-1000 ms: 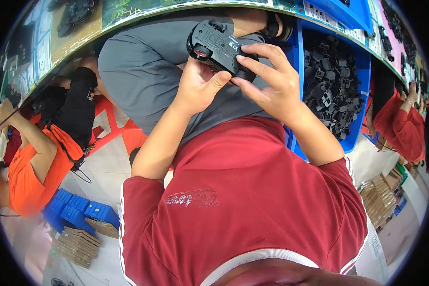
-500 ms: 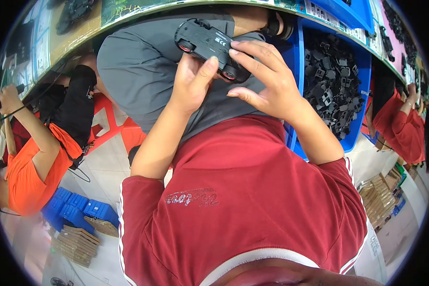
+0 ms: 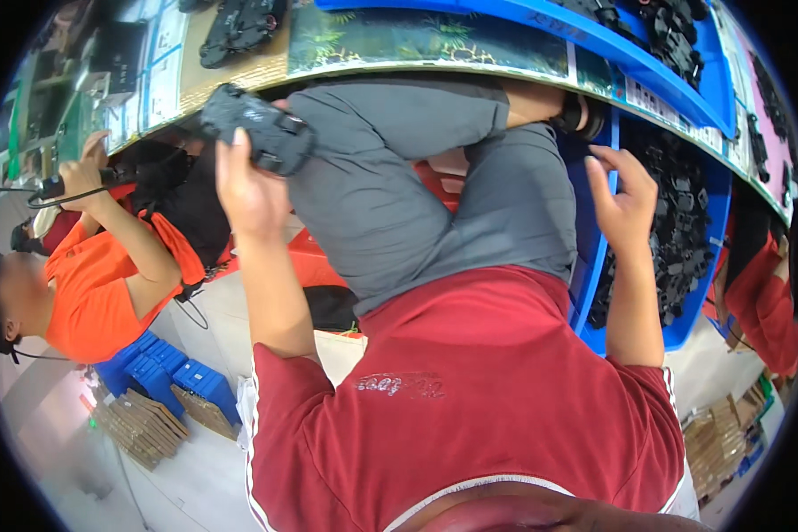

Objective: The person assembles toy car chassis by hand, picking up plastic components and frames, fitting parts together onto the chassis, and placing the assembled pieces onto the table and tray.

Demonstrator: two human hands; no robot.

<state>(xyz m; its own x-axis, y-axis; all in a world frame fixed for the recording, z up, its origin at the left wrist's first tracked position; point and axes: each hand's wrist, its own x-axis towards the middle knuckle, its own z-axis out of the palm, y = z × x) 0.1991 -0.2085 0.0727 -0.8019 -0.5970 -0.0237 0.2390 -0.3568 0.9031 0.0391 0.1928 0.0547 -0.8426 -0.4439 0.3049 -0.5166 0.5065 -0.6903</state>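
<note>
Black toy-car base [image 3: 257, 131], upper left.
Our left hand [image 3: 255, 199] grasps it; our right hand [image 3: 625, 202], loosely curled, hovers upper right by a blue bin [image 3: 716, 239].

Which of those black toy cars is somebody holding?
The black car gripped in the left hand. The similar car above it in the picture lies on the table, with no hand touching it.

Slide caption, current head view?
Left hand holding a dark toy car; open right hand near a blue bin of black parts.
</note>
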